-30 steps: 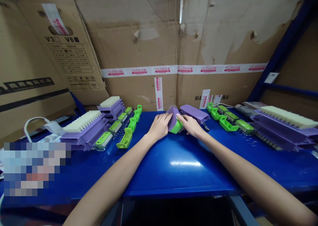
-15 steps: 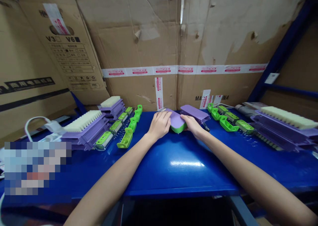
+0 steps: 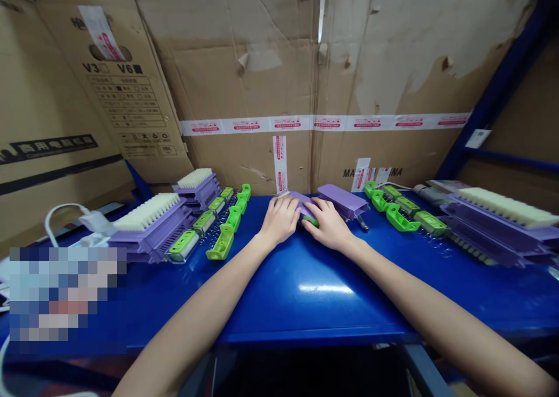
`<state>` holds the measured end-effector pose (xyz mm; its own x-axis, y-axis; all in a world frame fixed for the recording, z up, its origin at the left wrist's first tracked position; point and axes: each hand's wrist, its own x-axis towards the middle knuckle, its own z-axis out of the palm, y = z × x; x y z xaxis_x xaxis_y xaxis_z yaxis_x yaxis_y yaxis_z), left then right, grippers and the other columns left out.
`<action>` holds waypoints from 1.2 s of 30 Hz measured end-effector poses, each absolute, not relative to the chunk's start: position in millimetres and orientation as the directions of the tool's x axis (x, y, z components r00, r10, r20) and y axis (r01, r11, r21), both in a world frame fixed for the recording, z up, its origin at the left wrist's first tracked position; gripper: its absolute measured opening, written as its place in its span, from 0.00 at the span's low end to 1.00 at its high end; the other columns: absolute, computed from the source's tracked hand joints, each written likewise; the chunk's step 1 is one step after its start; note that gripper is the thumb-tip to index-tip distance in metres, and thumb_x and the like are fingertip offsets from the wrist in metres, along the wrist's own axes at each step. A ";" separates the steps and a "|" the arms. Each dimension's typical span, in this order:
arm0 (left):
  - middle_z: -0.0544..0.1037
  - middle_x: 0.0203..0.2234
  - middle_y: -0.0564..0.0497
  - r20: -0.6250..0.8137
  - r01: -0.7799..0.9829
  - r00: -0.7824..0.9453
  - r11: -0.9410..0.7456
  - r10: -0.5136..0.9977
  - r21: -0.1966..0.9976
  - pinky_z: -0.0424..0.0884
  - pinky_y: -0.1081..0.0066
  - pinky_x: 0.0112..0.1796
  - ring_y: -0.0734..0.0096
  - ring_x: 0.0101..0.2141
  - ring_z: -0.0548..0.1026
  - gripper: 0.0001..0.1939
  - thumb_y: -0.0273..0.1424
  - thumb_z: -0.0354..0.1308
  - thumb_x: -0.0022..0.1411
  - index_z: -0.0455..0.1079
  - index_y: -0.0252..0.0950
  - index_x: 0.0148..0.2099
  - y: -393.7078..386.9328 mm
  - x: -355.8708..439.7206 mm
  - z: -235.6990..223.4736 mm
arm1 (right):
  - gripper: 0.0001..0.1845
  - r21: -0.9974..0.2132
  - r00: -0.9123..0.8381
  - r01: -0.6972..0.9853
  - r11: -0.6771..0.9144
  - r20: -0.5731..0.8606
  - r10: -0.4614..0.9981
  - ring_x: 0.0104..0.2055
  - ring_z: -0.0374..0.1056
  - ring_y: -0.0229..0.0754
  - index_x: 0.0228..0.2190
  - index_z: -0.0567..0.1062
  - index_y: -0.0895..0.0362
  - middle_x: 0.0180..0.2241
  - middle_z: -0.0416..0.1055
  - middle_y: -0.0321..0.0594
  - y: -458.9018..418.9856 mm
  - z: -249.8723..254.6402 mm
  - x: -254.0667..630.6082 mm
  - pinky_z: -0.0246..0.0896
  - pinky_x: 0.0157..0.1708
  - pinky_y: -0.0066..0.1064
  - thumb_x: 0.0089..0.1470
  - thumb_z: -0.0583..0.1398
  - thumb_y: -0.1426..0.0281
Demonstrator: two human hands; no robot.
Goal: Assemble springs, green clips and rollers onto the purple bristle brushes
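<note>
A purple-topped block with a green edge (image 3: pixel 301 199) lies at the middle of the blue table, mostly hidden by my hands. My left hand (image 3: pixel 282 219) is closed over its left side, fingers bent on the purple top. My right hand (image 3: pixel 328 223) grips it from the right, fingers on top and thumb low by the green edge. Just beyond my right hand is a second purple part (image 3: pixel 343 199), shaped like a long shell. A small dark stick-like thing (image 3: pixel 362 222) lies beside that part.
Purple parts with cream bristles (image 3: pixel 146 212) are stacked at the left, and more bristled parts (image 3: pixel 509 205) at the right. Rows of green brackets (image 3: pixel 220 243) and green-topped pieces (image 3: pixel 430 222) flank the middle. Cardboard (image 3: pixel 244 88) walls the back. A white cable (image 3: pixel 55 211) lies far left.
My right hand has moved from the block's right side up and over it, its fingers now on the purple top. The block looks flatter and more covered. My left hand is nearly still.
</note>
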<state>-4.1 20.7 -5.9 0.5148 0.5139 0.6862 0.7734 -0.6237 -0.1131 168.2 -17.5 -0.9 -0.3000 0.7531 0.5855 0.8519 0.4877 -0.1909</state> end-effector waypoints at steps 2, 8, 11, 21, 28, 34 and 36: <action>0.74 0.49 0.42 0.687 0.771 0.522 -0.624 0.506 -0.126 0.60 0.58 0.51 0.59 0.52 0.69 0.17 0.33 0.40 0.69 0.66 0.32 0.52 20.3 -3.5 -5.7 | 0.26 -0.155 -0.321 0.866 0.475 0.556 0.767 0.57 0.56 0.56 0.54 0.67 0.58 0.56 0.61 0.53 -17.2 -1.2 169.3 0.60 0.51 0.48 0.55 0.55 0.62; 0.73 0.49 0.42 0.688 0.755 0.542 -0.638 0.482 -0.148 0.61 0.59 0.51 0.59 0.51 0.69 0.17 0.33 0.41 0.69 0.66 0.33 0.51 19.6 -3.6 -5.0 | 0.31 -0.195 -0.254 0.891 0.411 0.537 0.805 0.54 0.59 0.53 0.56 0.64 0.59 0.56 0.61 0.53 -18.0 4.6 167.5 0.59 0.51 0.44 0.54 0.56 0.59; 0.74 0.48 0.42 0.687 0.737 0.556 -0.659 0.468 -0.148 0.62 0.59 0.50 0.59 0.50 0.70 0.17 0.33 0.42 0.68 0.67 0.33 0.51 18.6 -3.6 -4.0 | 0.30 -0.165 -0.232 0.923 0.347 0.479 0.846 0.53 0.60 0.54 0.56 0.65 0.57 0.54 0.63 0.52 -22.3 11.4 164.3 0.59 0.50 0.43 0.54 0.55 0.60; 0.75 0.43 0.43 0.681 0.649 0.624 -0.740 0.384 -0.178 0.65 0.61 0.45 0.60 0.45 0.71 0.18 0.36 0.42 0.68 0.69 0.33 0.48 10.8 -2.7 3.1 | 0.34 -0.087 -0.239 0.956 0.279 0.320 0.917 0.50 0.64 0.56 0.59 0.61 0.52 0.49 0.64 0.53 -37.7 28.9 163.8 0.60 0.44 0.41 0.52 0.55 0.58; 0.69 0.50 0.39 0.807 0.624 0.566 -0.727 0.167 -0.287 0.55 0.47 0.54 0.54 0.52 0.65 0.19 0.40 0.45 0.64 0.64 0.37 0.52 4.2 -2.1 -0.5 | 0.29 -0.215 -0.263 0.895 0.390 0.452 0.852 0.47 0.65 0.52 0.55 0.67 0.51 0.45 0.66 0.48 -37.3 37.9 174.0 0.61 0.45 0.41 0.51 0.58 0.61; 0.70 0.47 0.42 0.753 0.514 0.655 -0.769 0.066 -0.380 0.59 0.50 0.51 0.57 0.50 0.66 0.16 0.40 0.47 0.63 0.63 0.40 0.51 -4.0 8.1 -4.7 | 0.31 -0.295 -0.116 0.853 0.431 0.699 0.706 0.49 0.64 0.53 0.56 0.66 0.51 0.49 0.64 0.47 -46.8 74.0 196.3 0.60 0.48 0.45 0.50 0.59 0.59; 0.70 0.46 0.41 0.708 0.490 0.701 -0.779 0.084 -0.392 0.62 0.54 0.48 0.58 0.47 0.68 0.16 0.39 0.46 0.64 0.63 0.38 0.50 -4.6 10.3 -3.1 | 0.33 -0.292 -0.032 0.885 0.362 0.739 0.673 0.50 0.62 0.54 0.57 0.65 0.53 0.49 0.64 0.49 -47.7 89.2 208.5 0.59 0.48 0.46 0.49 0.60 0.59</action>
